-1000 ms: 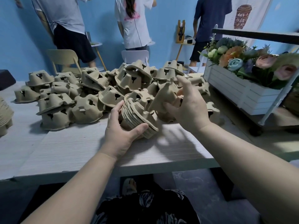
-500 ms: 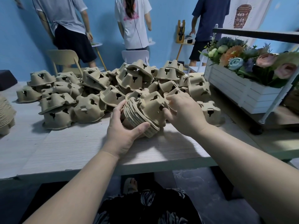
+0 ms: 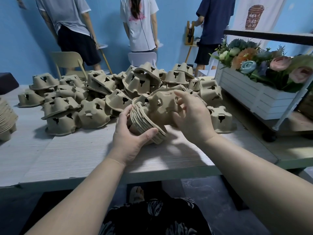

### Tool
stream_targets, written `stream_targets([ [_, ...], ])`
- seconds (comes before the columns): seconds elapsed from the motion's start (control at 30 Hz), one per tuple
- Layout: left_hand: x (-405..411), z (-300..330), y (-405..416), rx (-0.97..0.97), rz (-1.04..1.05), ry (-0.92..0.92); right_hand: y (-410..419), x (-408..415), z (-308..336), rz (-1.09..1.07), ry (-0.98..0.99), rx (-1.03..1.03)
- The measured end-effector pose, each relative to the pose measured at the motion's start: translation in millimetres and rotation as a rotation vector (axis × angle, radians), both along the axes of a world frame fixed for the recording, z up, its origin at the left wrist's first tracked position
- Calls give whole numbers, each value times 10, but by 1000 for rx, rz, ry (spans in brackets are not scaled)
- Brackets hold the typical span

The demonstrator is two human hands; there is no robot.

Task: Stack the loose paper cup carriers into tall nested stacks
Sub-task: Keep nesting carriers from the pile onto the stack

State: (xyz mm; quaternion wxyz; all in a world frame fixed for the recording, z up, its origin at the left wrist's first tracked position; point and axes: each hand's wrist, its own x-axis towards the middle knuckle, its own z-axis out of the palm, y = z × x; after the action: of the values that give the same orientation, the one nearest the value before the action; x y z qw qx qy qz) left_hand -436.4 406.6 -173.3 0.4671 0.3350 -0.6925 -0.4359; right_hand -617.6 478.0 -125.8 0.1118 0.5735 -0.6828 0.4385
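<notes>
1. The nested stack (image 3: pixel 145 122) is held tilted on the counter (image 3: pixel 76 150), just before the loose carriers (image 3: pixel 94 97).
2. Left hand (image 3: pixel 130 141) fingers are clamped on its rims; right hand (image 3: pixel 191 119) fingers are spread apart beside the top carrier (image 3: pixel 162 106).
3. Light, crushable pulp is judged; the stiffer rims are best gripped.

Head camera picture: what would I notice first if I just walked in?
First, the big heap of loose cup carriers piled across the far side of the table. Next, in the middle, the left hand grips a nested stack lying on its side, with the right hand beside its top. At right, a white box of flowers.
</notes>
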Motion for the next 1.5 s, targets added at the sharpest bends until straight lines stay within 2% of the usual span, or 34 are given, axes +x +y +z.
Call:
stream_targets([
  [0.13, 5, 7, 12, -11, 6, -15, 44, -54, -25, 38, 110, -39],
  [0.27, 2, 26, 29, -16, 11, -40, 76, -46, -35, 88, -79, -35],
  [0.47, -5, 10, 18, -17, 0, -50, 60, -104, -10, -47, -202, 2],
  [0.67, -4, 1, 9, -17, 0, -59, 87, -163, 30, -245, -180, 252],
  [0.8, -3, -4, 4, -14, 5, -63, 151, -123, 64, -218, -246, 322],
  [0.97, 1, 4, 11, -11, 4, -69, 219, -68, 96, -125, -329, 201],
  [1.07, 0, 11, 17, -8, 5, -76, 239, -62, 93, -60, -270, 136],
  [1.27, -3, 12, 20, -16, 8, -80, 258, -8, 97, -16, -193, 147],
  [1.43, -3, 17, 25, -15, 19, -86, 278, 59, 33, 72, -185, 50],
  [1.5, -6, 24, 32, -16, 17, -83, 283, 81, -19, 102, -87, -15],
])
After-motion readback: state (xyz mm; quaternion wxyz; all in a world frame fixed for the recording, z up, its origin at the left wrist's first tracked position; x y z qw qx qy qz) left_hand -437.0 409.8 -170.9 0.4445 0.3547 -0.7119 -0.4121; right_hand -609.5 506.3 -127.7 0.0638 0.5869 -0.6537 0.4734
